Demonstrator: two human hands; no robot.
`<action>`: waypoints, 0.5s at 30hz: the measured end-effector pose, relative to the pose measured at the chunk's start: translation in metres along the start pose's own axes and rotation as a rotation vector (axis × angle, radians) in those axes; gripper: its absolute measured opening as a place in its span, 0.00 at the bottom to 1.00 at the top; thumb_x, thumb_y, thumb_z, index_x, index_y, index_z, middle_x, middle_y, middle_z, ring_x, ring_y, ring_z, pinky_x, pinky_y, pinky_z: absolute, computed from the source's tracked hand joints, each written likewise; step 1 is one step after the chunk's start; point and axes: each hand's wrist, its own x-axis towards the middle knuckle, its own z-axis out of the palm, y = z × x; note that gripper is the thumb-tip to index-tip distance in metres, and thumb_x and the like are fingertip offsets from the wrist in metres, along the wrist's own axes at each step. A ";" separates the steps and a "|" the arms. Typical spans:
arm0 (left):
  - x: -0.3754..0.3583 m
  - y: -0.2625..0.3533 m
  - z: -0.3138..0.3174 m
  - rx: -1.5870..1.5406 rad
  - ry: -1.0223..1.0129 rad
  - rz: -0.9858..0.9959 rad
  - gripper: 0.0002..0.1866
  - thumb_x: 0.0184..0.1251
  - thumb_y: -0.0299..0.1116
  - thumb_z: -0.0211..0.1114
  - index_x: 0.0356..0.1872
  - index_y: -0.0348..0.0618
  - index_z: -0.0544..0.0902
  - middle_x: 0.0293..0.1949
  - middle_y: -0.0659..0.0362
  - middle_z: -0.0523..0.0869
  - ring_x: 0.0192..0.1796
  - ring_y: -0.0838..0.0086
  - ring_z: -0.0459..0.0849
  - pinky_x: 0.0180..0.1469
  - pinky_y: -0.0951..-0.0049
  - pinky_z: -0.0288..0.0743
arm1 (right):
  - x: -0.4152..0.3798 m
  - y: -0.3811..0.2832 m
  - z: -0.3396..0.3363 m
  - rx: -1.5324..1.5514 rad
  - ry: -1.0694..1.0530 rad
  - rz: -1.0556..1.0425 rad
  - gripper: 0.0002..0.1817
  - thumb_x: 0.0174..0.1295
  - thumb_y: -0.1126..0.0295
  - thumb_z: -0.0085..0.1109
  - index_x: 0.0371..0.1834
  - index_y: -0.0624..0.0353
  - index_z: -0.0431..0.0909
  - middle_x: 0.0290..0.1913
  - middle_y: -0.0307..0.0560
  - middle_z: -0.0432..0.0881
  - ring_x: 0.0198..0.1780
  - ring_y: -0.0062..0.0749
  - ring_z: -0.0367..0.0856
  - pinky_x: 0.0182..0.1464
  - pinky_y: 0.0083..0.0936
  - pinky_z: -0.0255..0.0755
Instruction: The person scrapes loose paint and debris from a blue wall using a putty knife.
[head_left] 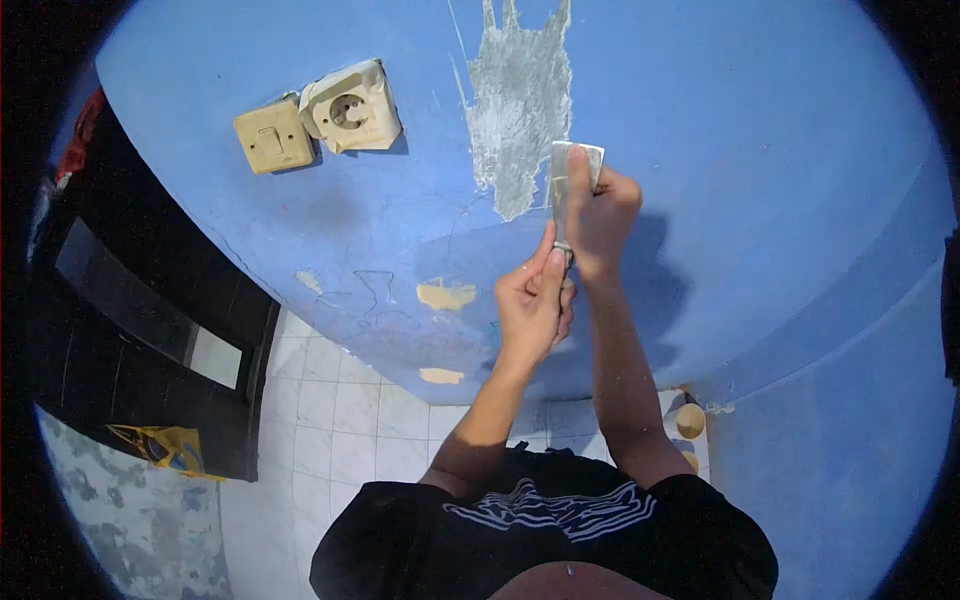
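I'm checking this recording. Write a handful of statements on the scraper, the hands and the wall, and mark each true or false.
1. The left hand holds the scraper at its handle end. True.
2. The right hand hangs free, away from the scraper. False: the right hand has its fingers on the blade.
3. In the view, the socket is left of the grey patch on the wall. True.
4. The wall around the patch is painted red. False: it is blue.
5. The light switch sits beside the socket. True.
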 end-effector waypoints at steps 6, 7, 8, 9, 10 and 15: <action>-0.007 0.001 -0.003 0.048 0.033 -0.073 0.23 0.77 0.36 0.58 0.70 0.46 0.71 0.16 0.68 0.71 0.12 0.87 0.63 0.12 0.83 0.56 | -0.009 0.016 0.004 -0.006 0.019 0.013 0.26 0.65 0.61 0.60 0.12 0.67 0.73 0.09 0.50 0.64 0.13 0.21 0.65 0.19 0.31 0.60; -0.003 0.006 0.000 0.002 0.008 -0.061 0.23 0.77 0.36 0.57 0.70 0.46 0.71 0.16 0.68 0.70 0.12 0.87 0.63 0.12 0.83 0.55 | -0.002 0.008 0.003 0.014 0.013 -0.009 0.26 0.65 0.61 0.60 0.12 0.66 0.73 0.08 0.49 0.64 0.13 0.20 0.65 0.19 0.31 0.59; -0.002 0.008 0.002 -0.043 -0.017 -0.047 0.23 0.77 0.37 0.57 0.70 0.46 0.71 0.16 0.68 0.70 0.12 0.87 0.63 0.12 0.82 0.55 | 0.001 0.004 0.002 0.035 0.008 -0.032 0.26 0.65 0.60 0.60 0.12 0.66 0.72 0.08 0.48 0.64 0.13 0.20 0.65 0.18 0.31 0.59; -0.004 0.007 0.001 -0.043 -0.013 -0.050 0.23 0.77 0.37 0.57 0.70 0.46 0.71 0.16 0.68 0.70 0.12 0.87 0.63 0.12 0.82 0.55 | -0.002 0.005 0.001 0.035 0.004 -0.028 0.26 0.65 0.60 0.60 0.12 0.66 0.72 0.08 0.48 0.64 0.13 0.20 0.65 0.18 0.31 0.59; -0.007 0.007 0.000 -0.044 -0.008 -0.058 0.23 0.78 0.37 0.57 0.70 0.46 0.71 0.16 0.68 0.70 0.12 0.87 0.63 0.11 0.82 0.55 | -0.004 0.005 0.000 0.032 -0.002 -0.015 0.26 0.65 0.60 0.60 0.12 0.66 0.72 0.08 0.47 0.65 0.12 0.20 0.65 0.18 0.31 0.59; -0.016 -0.005 -0.007 -0.020 0.012 -0.101 0.24 0.78 0.37 0.57 0.71 0.45 0.70 0.16 0.68 0.70 0.12 0.86 0.62 0.11 0.81 0.54 | -0.020 0.017 0.000 0.002 -0.021 0.089 0.26 0.65 0.60 0.60 0.11 0.66 0.71 0.08 0.47 0.65 0.12 0.20 0.65 0.18 0.32 0.58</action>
